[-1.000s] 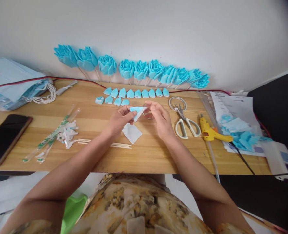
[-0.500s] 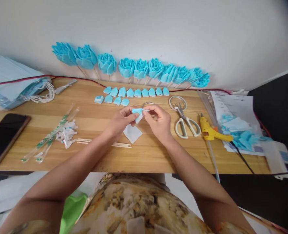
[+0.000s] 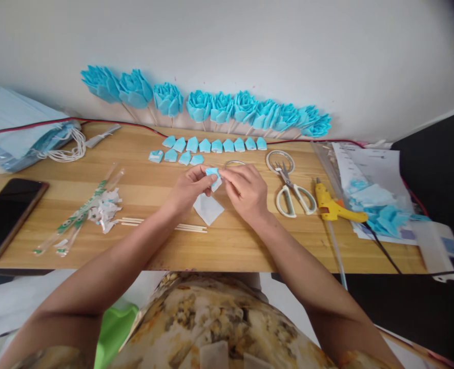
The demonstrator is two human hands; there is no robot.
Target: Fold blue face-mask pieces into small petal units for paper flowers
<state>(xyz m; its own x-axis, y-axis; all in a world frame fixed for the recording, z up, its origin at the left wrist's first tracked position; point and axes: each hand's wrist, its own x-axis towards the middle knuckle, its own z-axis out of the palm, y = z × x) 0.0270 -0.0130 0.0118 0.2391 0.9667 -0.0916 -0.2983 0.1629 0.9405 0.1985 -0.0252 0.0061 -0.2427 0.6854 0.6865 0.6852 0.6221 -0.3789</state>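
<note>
My left hand (image 3: 190,189) pinches a small folded blue petal (image 3: 212,172) between thumb and fingers. A paler flap of it hangs at the lower right. My right hand (image 3: 248,190) is closed beside the petal, its fingertips at the petal's right edge; whether they grip anything is hidden. Below the hands a white square sheet (image 3: 208,209) lies flat on the wooden table (image 3: 227,253). Just behind them are several folded blue pieces (image 3: 205,146) in two rows. A thin ring (image 3: 234,163) lies partly hidden behind my right hand.
Blue flowers (image 3: 222,107) on sticks lean along the wall. Right are scissors (image 3: 288,187), a tape roll (image 3: 280,152), a yellow glue gun (image 3: 332,207) and blue scraps (image 3: 384,218). Left are thin sticks (image 3: 190,227), crumpled white scraps (image 3: 106,210), clear wrappers (image 3: 83,212) and a phone (image 3: 9,218).
My right fingers have shifted from across the petal to its right edge, and the hand has turned slightly. My left hand has moved a little left with the petal.
</note>
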